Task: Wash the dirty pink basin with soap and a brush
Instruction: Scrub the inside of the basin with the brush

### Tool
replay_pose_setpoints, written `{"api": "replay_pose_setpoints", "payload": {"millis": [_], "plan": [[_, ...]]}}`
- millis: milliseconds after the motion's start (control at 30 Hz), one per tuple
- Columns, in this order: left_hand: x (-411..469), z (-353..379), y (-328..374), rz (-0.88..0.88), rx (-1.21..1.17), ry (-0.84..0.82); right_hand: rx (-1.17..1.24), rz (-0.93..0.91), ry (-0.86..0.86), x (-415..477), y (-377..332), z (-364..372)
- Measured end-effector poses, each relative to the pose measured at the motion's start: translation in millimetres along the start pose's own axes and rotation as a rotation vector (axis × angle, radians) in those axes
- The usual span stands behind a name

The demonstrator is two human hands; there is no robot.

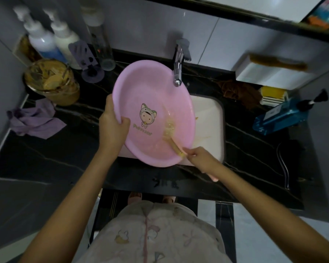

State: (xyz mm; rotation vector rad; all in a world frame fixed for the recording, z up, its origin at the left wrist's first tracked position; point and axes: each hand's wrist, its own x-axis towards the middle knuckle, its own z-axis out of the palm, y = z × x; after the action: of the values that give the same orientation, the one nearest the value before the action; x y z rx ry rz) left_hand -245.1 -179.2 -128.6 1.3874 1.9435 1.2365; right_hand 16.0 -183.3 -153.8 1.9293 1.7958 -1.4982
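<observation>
The pink basin [150, 88] with a cartoon sticker on its bottom is tilted over the white sink [209, 118], under the chrome tap [179, 69]. My left hand [112, 124] grips its left rim, thumb inside. My right hand [199, 156] holds the handle of a small brush [172, 133], whose bristled head presses against the basin's inner wall at the lower right. A pink end of the handle sticks out behind my wrist.
On the black marble counter stand pump bottles [51, 40] and a brown-smeared bowl [51, 80] at the left, with a purple cloth [34, 118] below them. A brown cloth [239, 92], yellow soap [272, 92] and a blue packet [281, 114] lie at the right.
</observation>
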Motion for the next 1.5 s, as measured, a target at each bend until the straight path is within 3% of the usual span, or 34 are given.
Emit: {"api": "replay_pose_setpoints", "payload": {"millis": [167, 300, 400, 500, 600, 800, 900, 967, 1167, 1267, 1333, 1400, 1500], "plan": [[0.2, 0.7, 2.5, -0.012, 0.001, -0.004, -0.058, -0.206, -0.206, -13.8, -12.4, 18.8], [-0.4, -3.0, 1.3, -0.025, -0.013, -0.02, -0.408, -0.118, -0.015, 27.0, 11.7, -32.4], [0.9, -1.8, 6.7, -0.012, -0.011, -0.029, -0.621, -0.156, 0.146, 54.2, 23.6, -52.5], [-2.7, -0.4, 9.3, 0.006, -0.01, -0.02, -0.601, -0.256, 0.044, 42.4, 29.8, -31.2], [-1.1, 0.3, 6.0, -0.011, 0.004, -0.003, -0.431, -0.35, -0.116, 15.9, 37.7, -12.7], [-4.1, 2.8, 6.5, -0.038, 0.028, -0.006, -0.761, -0.286, 0.125, 72.5, 30.9, -78.9], [-4.4, 5.4, 9.1, -0.038, 0.023, 0.006, -0.776, -0.403, -0.139, 48.3, 29.0, -54.9], [-4.1, 4.9, 8.2, -0.036, 0.027, 0.003, -0.796, -0.462, -0.214, 37.9, 36.4, -59.4], [1.4, 7.3, 12.5, -0.035, 0.076, -0.019, -1.015, -0.35, 0.149, 105.1, 13.7, -129.5], [-1.7, 4.8, 11.5, -0.039, 0.075, -0.022, -1.054, -0.448, -0.106, 76.8, 9.2, -103.6], [-1.5, 6.3, 11.1, -0.039, 0.066, -0.024, -0.931, -0.494, -0.272, 47.6, 14.1, -90.2], [0.2, 8.2, 11.6, -0.034, 0.073, -0.031, -0.873, -0.508, -0.298, 52.2, 14.0, -94.1], [1.8, 10.0, 14.7, -0.042, 0.079, -0.038, -1.057, -0.471, -0.196, 97.5, -3.6, -113.6]]}}
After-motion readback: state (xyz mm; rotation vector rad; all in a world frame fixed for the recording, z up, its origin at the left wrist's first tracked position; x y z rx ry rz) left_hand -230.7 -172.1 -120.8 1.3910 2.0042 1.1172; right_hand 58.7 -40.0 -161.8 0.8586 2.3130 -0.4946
